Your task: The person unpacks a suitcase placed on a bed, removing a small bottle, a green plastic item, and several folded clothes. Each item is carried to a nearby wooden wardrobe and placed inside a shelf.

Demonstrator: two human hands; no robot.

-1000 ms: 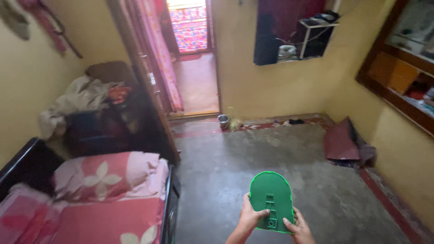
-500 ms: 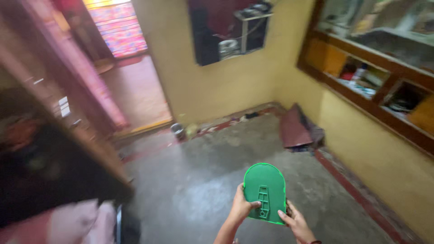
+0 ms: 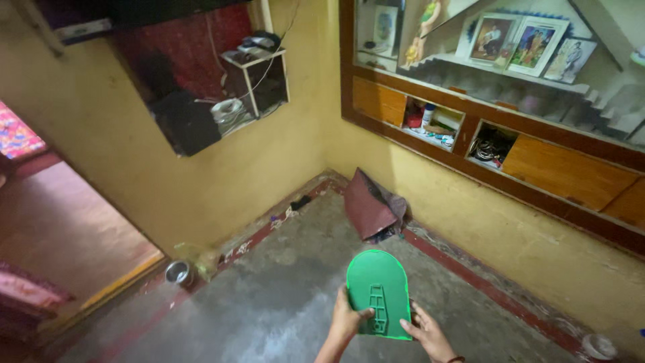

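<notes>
I hold a flat green plastic board point(image 3: 377, 286) with a rounded top and a raised ladder-like rib down its middle, upright in front of me over the grey floor. My left hand point(image 3: 347, 320) grips its lower left edge, thumb on the face. My right hand point(image 3: 426, 332) grips its lower right corner. Both hands are low in the head view, near the bottom edge.
A dark maroon bag point(image 3: 371, 206) lies in the floor corner ahead. A small steel bowl point(image 3: 178, 272) sits by the yellow wall beside the doorway point(image 3: 64, 228). Wooden wall shelves point(image 3: 510, 144) with framed pictures run along the right wall. A recessed niche point(image 3: 215, 87) holds wires.
The view has swung right, away from the bed and curtain toward the room's corner and the right-hand shelves. The green board stays held in both hands.
</notes>
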